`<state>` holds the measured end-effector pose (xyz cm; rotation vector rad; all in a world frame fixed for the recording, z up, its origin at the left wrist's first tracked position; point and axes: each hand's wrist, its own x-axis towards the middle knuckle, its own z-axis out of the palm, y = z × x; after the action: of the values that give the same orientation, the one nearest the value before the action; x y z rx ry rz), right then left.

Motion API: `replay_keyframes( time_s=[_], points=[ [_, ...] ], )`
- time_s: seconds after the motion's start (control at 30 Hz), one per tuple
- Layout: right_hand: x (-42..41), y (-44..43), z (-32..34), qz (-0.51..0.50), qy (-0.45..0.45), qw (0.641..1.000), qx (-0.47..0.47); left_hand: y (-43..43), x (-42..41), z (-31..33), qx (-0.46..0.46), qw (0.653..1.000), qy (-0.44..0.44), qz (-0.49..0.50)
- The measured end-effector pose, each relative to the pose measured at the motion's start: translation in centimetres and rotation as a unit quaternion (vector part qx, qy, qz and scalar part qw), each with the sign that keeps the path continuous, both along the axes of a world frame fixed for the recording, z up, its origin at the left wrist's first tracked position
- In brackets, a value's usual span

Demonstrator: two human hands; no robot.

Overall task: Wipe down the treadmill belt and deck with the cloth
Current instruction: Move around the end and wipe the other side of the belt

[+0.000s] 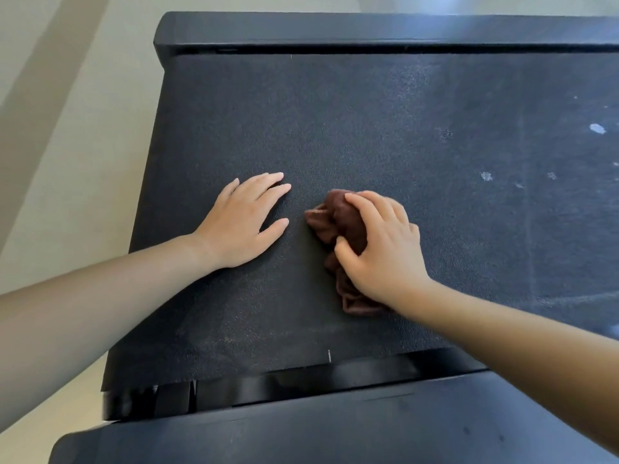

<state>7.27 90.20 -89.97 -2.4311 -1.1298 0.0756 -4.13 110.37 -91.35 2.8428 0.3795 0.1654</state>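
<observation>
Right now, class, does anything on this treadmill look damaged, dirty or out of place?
Yes. Pale splotches dot the belt to the right of the brown cloth that the right hand grips. The belt's near left edge looks ragged and split. The left hand rests flat on the belt.

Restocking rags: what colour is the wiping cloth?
Dark reddish brown cloth, seen in the head view.
</observation>
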Motion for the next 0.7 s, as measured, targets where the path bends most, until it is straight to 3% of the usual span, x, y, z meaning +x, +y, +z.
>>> replay_keyframes(
  time_s=[0.37,0.7],
  points=[
    [8.2,6.4,-0.1,-0.011,0.004,1.000,0.011,3.0,6.3,0.4,0.035,0.999,0.036,0.007],
    [13.8,12.2,-0.4,0.007,0.013,0.999,0.051,8.2,14.1,-0.7,0.010,0.993,-0.002,0.117]
  ],
)
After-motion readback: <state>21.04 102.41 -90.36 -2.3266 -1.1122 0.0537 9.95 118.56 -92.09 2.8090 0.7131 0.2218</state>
